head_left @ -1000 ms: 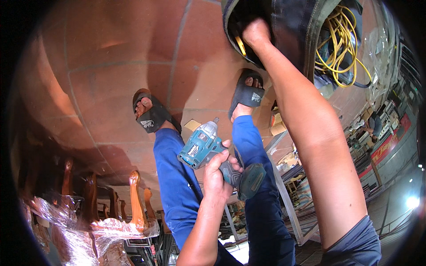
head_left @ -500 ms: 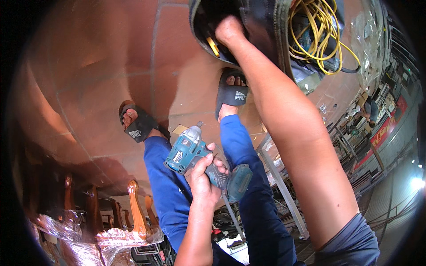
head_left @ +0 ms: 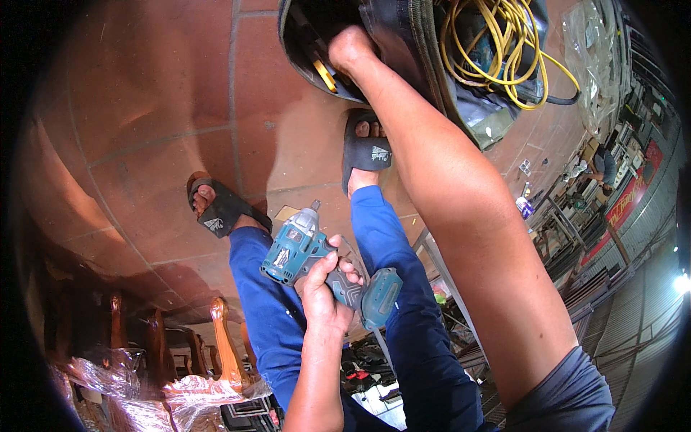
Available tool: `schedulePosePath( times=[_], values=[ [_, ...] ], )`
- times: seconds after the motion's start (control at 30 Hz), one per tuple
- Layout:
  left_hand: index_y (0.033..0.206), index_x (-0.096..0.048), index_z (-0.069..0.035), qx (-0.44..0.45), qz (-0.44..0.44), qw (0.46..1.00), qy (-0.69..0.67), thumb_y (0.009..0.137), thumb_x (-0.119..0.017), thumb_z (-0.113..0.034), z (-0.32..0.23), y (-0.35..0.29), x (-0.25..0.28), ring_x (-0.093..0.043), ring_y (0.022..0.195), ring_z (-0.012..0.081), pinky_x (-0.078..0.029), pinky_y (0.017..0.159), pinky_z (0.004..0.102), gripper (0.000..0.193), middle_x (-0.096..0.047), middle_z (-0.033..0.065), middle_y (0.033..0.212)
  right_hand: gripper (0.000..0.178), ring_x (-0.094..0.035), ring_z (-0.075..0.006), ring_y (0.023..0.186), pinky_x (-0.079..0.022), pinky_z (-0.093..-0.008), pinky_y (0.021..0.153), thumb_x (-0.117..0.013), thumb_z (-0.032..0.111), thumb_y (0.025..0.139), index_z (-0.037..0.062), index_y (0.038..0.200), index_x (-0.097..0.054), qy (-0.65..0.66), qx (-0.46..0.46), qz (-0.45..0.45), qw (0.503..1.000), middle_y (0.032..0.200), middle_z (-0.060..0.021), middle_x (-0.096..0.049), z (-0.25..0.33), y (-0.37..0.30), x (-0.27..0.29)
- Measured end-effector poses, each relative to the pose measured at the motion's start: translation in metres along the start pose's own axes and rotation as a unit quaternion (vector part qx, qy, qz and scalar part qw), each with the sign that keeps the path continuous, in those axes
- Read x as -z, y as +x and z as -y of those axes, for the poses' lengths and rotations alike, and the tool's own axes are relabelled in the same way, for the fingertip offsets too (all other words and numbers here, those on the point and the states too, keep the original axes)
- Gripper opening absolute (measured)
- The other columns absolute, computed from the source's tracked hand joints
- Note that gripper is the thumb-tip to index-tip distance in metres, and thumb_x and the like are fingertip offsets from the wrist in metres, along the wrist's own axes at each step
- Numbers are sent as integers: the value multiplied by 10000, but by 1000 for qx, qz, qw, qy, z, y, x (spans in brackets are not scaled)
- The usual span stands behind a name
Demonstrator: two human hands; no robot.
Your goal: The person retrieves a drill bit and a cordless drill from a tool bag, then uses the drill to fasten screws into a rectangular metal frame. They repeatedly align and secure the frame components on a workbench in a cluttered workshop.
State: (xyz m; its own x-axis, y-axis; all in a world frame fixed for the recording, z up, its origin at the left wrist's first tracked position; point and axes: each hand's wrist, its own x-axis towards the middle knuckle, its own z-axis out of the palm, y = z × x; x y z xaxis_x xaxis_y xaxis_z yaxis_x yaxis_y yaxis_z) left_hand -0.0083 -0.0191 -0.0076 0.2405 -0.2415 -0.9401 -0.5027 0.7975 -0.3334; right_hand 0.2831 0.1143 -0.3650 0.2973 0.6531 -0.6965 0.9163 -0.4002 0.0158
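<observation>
My left hand [head_left: 324, 294] is wrapped around the grip of a teal and grey cordless impact driver [head_left: 294, 248], held above my legs. The driver's short metal nose points away from me, and its battery [head_left: 381, 297] is on the near right side. At the top, my right arm reaches into the open mouth of a black tool bag [head_left: 403, 50]. My right hand [head_left: 349, 49] shows only at the wrist and back; its fingers are hidden inside. Close to it, a yellow-handled tool [head_left: 324, 75] lies along the bag's inner edge.
A coiled yellow cord [head_left: 497, 54] rests on the bag's right side, beside clear plastic wrap [head_left: 592, 68]. Carved wooden furniture legs [head_left: 227, 342], partly wrapped in plastic, stand at lower left. My sandalled feet are on the reddish tiled floor [head_left: 162, 108]. Another person [head_left: 603, 169] is far right.
The view has shifted slightly, so the bag and floor sit a little further left. My left hand keeps its hold on the impact driver; my right hand stays in the bag.
</observation>
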Motion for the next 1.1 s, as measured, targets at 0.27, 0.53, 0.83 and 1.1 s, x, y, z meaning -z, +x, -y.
schedulePosePath(
  times=[0.27, 0.53, 0.83, 1.1],
  values=[
    [1256, -628, -114, 8, 1, 1000, 0, 922, -666, -203, 2, 0, 0, -610, 655, 181, -526, 656, 355, 348, -648, 43, 770, 274, -725, -301, 1061, -548, -379, 938, -651, 125, 898, 45, 1135, -764, 259, -92, -4, 961, 1159, -186, -740, 6, -24, 38],
    [1267, -620, -107, 1, 0, 1000, -6, 923, -660, -206, 4, 1, 4, -613, 664, 182, -536, 649, 365, 361, -648, 44, 769, 435, -672, -353, 1146, -522, -457, 1014, -517, 196, 967, 83, 1379, -600, -57, 69, 103, 991, 1286, -164, -685, 30, -46, 77],
    [1275, -616, -79, -15, -5, 1000, -17, 921, -666, -183, 2, 2, 4, -619, 659, 185, -540, 645, 367, 372, -638, 58, 779, 227, -688, -459, 904, -540, -519, 787, -558, 233, 1020, 19, 1049, -629, 348, -17, -384, 855, 939, -239, -708, 60, -132, 98],
    [1292, -617, -85, -14, 8, 999, -46, 950, -650, -179, 2, 5, 8, -635, 654, 180, -549, 640, 371, 356, -634, 49, 775, 126, -711, -126, 773, -573, -268, 710, -649, 115, 1010, 8, 1046, -593, 593, -1, -339, 731, 905, -98, -758, 71, -209, 111]
  ],
)
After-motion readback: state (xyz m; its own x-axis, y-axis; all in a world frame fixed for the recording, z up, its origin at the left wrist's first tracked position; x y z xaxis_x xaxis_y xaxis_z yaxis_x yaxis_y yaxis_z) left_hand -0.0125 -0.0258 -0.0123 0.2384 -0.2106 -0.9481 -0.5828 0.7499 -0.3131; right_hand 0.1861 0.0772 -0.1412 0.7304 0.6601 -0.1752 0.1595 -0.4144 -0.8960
